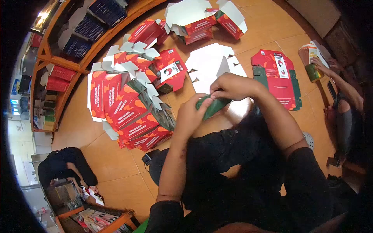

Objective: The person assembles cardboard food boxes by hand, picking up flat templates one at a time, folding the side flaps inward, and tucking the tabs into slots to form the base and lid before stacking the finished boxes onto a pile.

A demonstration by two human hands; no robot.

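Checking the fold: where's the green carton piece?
Head view, centre: the green carton piece is held between the left hand and right hand, right of the stack of red cartons.

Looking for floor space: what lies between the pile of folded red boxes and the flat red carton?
Head view: a white carton blank, held by left hand and right hand.

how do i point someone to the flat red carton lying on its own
On the orange tiled floor, look right of the right hand pinching the folded green cardboard piece, away from the fanned pile of red cardboard cartons. There lies a flat red cardboard carton with green edges. Only it lies flat, single, red side up, with a white label strip.
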